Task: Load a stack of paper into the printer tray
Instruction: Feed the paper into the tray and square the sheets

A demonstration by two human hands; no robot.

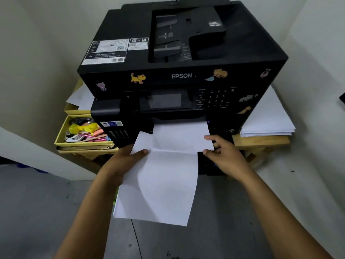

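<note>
Yellow plastic organiser tray (61, 136) sits at the left, crammed with pens, a yellow tool and pink odds — it rests on the pale wooden table (261, 142) beside the printer's ink-tank block. Next comes the left hand (119, 165), thumb curled over the top of the white stack of paper (158, 184) and fingers hidden beneath, gripping its left edge. The sheets are smooth and limp; the near end droops toward the floor while the far end lies at the printer's front slot, overlapping a second white sheet (182, 136) that lies in the opening. Above looms the boxy black Epson printer (183, 75), matte plastic dotted with cartoon cat stickers, a dark touchscreen and keypad on its face. The right hand (225, 156) pinches the right corner of that upper sheet, fingers bent round the edge. Farther right a loose pile of white sheets (268, 118) rests on the table. Grey tiled floor lies below — plain off-white walls close in on both sides.
</note>
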